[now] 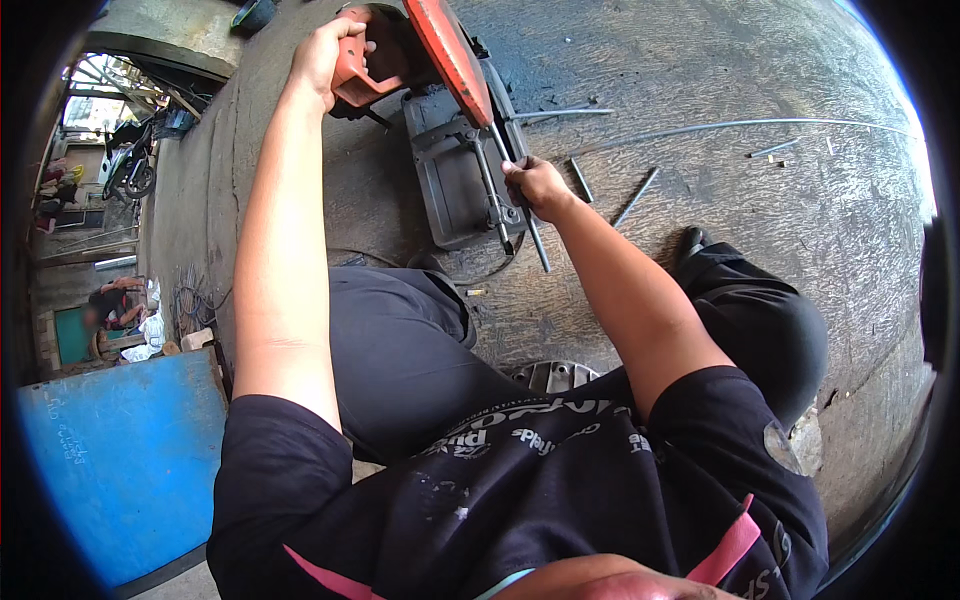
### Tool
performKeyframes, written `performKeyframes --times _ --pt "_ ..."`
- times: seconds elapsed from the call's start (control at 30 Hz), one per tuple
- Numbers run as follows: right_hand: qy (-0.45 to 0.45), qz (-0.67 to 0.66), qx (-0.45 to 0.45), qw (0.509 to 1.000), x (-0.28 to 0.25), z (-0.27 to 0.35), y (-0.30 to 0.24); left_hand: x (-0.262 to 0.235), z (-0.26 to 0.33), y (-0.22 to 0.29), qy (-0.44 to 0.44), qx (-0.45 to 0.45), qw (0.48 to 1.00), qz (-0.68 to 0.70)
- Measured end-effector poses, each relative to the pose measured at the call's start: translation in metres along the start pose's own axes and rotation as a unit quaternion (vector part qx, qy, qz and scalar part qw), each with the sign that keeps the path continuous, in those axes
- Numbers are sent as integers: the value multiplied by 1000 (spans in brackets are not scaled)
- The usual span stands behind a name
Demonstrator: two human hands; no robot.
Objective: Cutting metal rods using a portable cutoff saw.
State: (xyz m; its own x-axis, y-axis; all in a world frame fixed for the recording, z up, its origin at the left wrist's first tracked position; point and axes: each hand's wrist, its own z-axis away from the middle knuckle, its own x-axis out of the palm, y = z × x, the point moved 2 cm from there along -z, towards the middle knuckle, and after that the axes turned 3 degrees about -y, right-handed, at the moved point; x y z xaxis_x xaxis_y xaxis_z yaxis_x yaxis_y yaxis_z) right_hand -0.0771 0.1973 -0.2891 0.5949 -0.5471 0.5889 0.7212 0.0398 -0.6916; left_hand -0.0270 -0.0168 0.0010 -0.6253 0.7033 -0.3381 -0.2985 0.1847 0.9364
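A chop saw with a grey metal base (440,195) stands on the floor in front of me. My left hand (328,62) is closed around its orange-red handle (356,82), at the upper left of the saw. The orange blade guard (450,60) slants over the base; the blade cannot be made out. My right hand (540,187) grips a thin metal rod (538,243) at the saw's right side. That rod runs from beside the guard's lower end, past my fingers, toward me. Beside it lies the clamp screw (484,170) of the saw's vise.
Cut metal pieces (635,197) lie right of the saw, and a long thin rod (740,124) stretches toward the right rim. A cable (480,280) trails near my feet. At left are a blue panel (120,450), a motorcycle (130,165) and a seated person (118,303).
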Motion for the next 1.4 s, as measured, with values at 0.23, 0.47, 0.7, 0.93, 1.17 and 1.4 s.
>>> performKeyframes --times 0.23,0.47,0.7,0.93,1.17,1.4 --pt "127 154 -24 980 5 4 -8 -4 4 0 9 3 1000 -9" --pt "123 185 -20 975 2 -1 -6 -11 -4 -5 -19 -12 1000 -22" --pt "49 23 21 998 3 1 2 -9 -2 -3 -4 -15 1000 -26" --pt "41 -2 62 997 1 4 -6 -10 -5 -2 -7 -21 999 -31" --pt "28 1 47 998 -2 2 -4 -4 0 -2 17 4 1000 -9" --pt "135 214 -19 967 -9 -7 2 -3 2 0 12 -2 1000 -4"
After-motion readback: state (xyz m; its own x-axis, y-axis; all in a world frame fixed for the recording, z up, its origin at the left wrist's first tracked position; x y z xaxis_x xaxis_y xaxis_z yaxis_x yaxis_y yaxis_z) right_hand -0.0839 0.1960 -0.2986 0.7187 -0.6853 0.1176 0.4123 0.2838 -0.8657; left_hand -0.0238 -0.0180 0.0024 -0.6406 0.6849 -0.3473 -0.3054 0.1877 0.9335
